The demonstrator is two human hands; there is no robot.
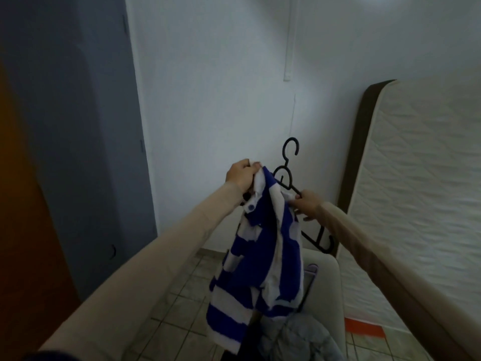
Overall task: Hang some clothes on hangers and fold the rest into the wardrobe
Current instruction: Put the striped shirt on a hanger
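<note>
Left hand [240,175] grips blue-and-white striped cloth shirt [263,246] at collar. Right hand [308,205] pinches black plastic hanger [289,178] arm and shirt edge. Hanger only half in; shirt may slip off, drop onto floor.

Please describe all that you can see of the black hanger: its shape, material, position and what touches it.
The black hanger looks like thin plastic, with an open hook at the top, a small loop below it and notched ends. It is tilted, its right end lower, in the air before the white wall. The right hand holds its sloping right arm. The blue and white striped shirt, gripped at the collar by the left hand, covers its left side.
</note>
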